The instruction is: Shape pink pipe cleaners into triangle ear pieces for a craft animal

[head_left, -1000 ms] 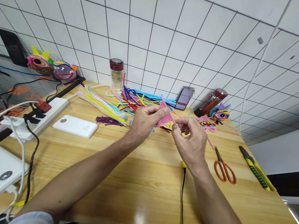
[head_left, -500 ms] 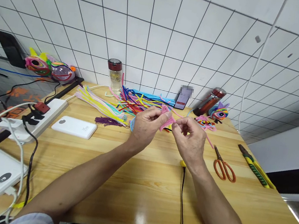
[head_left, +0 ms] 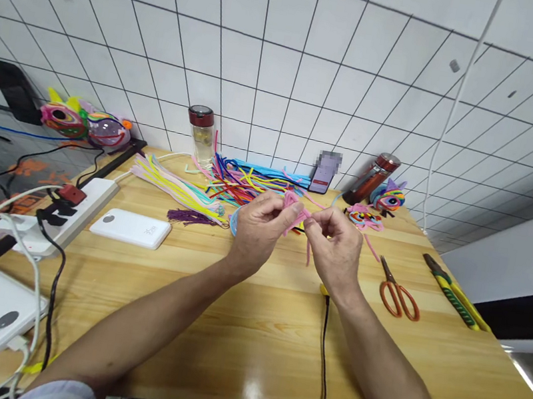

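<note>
Above the middle of the wooden table, my left hand (head_left: 258,232) pinches a small bent piece of pink pipe cleaner (head_left: 290,205) between thumb and fingers. My right hand (head_left: 337,248) is closed on the right side of the same pink piece, fingertips nearly touching my left thumb. A loose pink end hangs down between the hands. Behind them lies a pile of coloured pipe cleaners (head_left: 234,177), with a striped pastel bundle (head_left: 172,186) to its left. A light blue ring-like thing (head_left: 234,220) is partly hidden behind my left hand.
Orange-handled scissors (head_left: 397,298) and green-yellow pliers (head_left: 455,300) lie on the right. At the left are a white power bank (head_left: 131,227) and a power strip (head_left: 86,208). A phone (head_left: 324,173) and two bottles, one glass (head_left: 200,135) and one red (head_left: 371,179), stand behind.
A loose pink end now hangs below the fingers, between my hands. My right hand has shifted slightly left. The whole view has shifted a little.
</note>
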Tool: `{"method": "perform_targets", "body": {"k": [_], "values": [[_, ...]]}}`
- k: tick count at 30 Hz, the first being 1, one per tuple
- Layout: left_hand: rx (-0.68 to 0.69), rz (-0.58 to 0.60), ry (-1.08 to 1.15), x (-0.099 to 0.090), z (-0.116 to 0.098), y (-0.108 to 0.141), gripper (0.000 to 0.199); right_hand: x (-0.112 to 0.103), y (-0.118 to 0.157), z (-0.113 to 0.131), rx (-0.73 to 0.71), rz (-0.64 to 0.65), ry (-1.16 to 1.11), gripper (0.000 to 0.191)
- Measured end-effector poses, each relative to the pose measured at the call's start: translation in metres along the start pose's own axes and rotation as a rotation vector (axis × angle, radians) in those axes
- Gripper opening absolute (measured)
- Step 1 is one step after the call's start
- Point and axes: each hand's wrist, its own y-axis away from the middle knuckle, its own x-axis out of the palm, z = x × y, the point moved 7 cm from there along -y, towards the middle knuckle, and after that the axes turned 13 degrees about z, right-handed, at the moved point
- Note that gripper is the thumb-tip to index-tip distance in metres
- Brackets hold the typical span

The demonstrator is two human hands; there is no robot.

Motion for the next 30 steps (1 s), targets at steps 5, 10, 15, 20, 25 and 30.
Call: {"method": "perform_targets", "body": {"k": [5, 10, 15, 20, 25, 30], "values": [[0.045, -0.022, -0.011, -0.0006, -0.0034, 0.0018, 0.044, 0.0042, 0.0003, -0.0049, 0.047, 0.017, -0.141, 0.015], [0.064, -0.029, -0.022, -0.0005, -0.0039, 0.0026, 0.040, 0.0057, 0.0006, -0.0048, 0.058, 0.011, -0.145, 0.016], [0.108, -0.059, -0.063, -0.0008, -0.0065, 0.0027, 0.039, 0.0049, 0.0024, -0.0064, 0.072, -0.009, -0.186, 0.016], [0.128, -0.071, -0.086, -0.0015, -0.0093, 0.0033, 0.042, 0.0080, 0.0021, -0.0090, 0.098, 0.024, -0.233, 0.016], [0.165, -0.079, -0.105, -0.0026, -0.0079, 0.0042, 0.039, 0.0079, 0.0028, -0.0105, 0.115, 0.013, -0.233, 0.016], [0.256, -0.108, -0.152, -0.0036, -0.0088, 0.0056, 0.039, 0.0069, 0.0034, -0.0110, 0.135, 0.004, -0.241, 0.017]]}}
